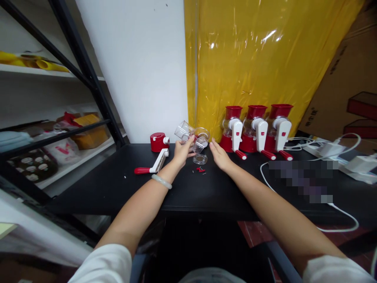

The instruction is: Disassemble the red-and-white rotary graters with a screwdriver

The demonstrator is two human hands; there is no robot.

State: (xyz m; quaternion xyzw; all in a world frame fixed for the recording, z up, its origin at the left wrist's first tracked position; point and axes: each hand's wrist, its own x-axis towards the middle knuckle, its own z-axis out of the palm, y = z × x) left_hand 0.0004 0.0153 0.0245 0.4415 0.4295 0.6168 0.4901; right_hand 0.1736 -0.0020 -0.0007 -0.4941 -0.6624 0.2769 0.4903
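My left hand is closed around a clear plastic housing of a rotary grater, held tilted just over the black table. My right hand is beside the housing with its fingers stretched out, holding nothing; whether its fingertips touch the plastic I cannot tell. Under the housing lies a clear round ring. Small red parts and a few tiny pins lie just in front of it. Left of my left hand are a red base with a white knob and a white crank handle with a red grip.
Three assembled red-and-white rotary graters stand in a row at the back right. White chargers and cables lie farther right, near a blurred-out patch. A shelf rack stands at the left; a yellow-wrapped panel rises behind.
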